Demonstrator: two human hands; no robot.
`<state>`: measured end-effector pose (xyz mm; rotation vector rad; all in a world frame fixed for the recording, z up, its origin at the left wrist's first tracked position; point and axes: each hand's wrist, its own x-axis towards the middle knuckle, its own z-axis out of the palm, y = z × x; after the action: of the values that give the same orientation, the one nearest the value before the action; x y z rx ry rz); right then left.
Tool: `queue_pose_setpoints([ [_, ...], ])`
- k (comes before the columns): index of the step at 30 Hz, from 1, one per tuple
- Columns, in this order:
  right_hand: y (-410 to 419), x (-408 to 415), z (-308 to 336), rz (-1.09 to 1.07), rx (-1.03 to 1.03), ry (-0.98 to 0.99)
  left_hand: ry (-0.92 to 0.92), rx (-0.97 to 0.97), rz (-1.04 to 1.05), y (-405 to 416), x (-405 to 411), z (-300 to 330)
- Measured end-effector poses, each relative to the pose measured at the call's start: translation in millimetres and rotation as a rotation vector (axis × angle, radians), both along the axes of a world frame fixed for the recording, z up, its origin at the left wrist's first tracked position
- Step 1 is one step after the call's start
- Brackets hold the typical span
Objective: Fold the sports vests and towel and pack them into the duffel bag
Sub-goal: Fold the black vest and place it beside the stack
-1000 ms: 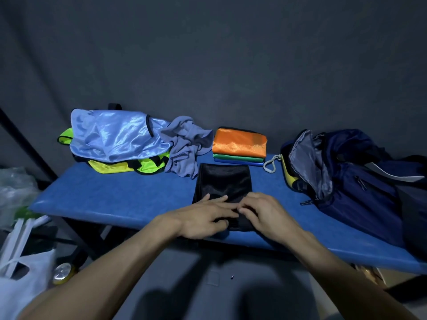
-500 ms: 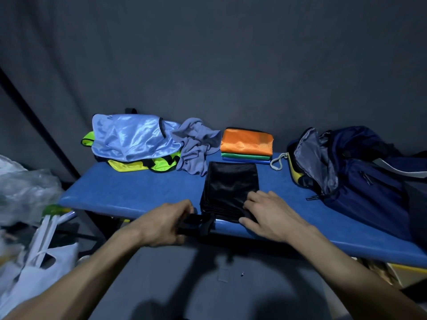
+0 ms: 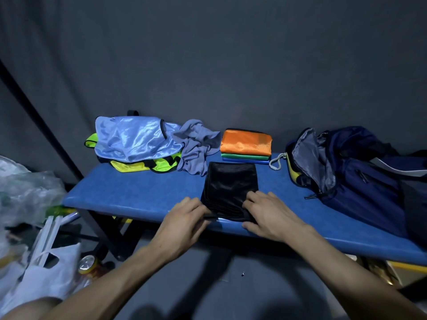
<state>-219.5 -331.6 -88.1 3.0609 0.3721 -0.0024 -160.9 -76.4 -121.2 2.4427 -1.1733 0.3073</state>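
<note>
Black satin vest (image 3: 231,185) lies folded at the blue bench's (image 3: 138,192) near edge, both hands pinching its front corners: left hand (image 3: 184,218) at the left corner, right hand (image 3: 270,215) at the right. Orange, green and blue vests sit stacked (image 3: 245,146) behind. Light-blue vest (image 3: 134,138), neon-yellow vest (image 3: 143,166) and grey towel (image 3: 196,148) remain unfolded; the navy duffel bag (image 3: 351,172) gapes open, seemingly unpacked.

blue bench (image 3: 147,195), plastic bags (image 3: 30,195), can (image 3: 86,265)

Left hand (image 3: 184,218) and right hand (image 3: 269,215) forward, palms down, fingers pinching cloth edge.
</note>
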Motion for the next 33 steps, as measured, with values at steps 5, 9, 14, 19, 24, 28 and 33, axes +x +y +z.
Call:
queue_pose_setpoints([
  [5, 0.3, -1.5, -0.3, 0.010, -0.009, -0.016, 0.140, 0.121, -0.184, -0.9, 24.3, 8.1],
  [9, -1.8, -2.7, -2.3, 0.003, -0.001, -0.009, 0.224, 0.094, -0.092, -8.8, 34.2, 10.1],
  [14, -1.6, -1.3, -2.9, 0.010, -0.012, -0.036, 0.278, -0.159, 0.169, -27.7, 47.7, 10.9],
  [19, -4.4, 0.5, -2.9, 0.019, -0.019, -0.042, 0.326, -0.220, 0.267, -41.4, 50.6, 7.7],
  [24, -10.1, 2.4, -4.7, 0.038, 0.014, -0.052, 0.247, -0.253, 0.219, -39.1, 54.0, -0.5],
  [28, -14.2, 3.2, -9.1, 0.047, 0.061, -0.082, 0.207, -0.205, 0.136, -32.5, 60.2, -9.5],
  [33, -20.2, 6.8, -13.8, 0.026, 0.194, -0.091, 0.207, 0.130, -0.070, -8.1, 66.4, -6.3],
])
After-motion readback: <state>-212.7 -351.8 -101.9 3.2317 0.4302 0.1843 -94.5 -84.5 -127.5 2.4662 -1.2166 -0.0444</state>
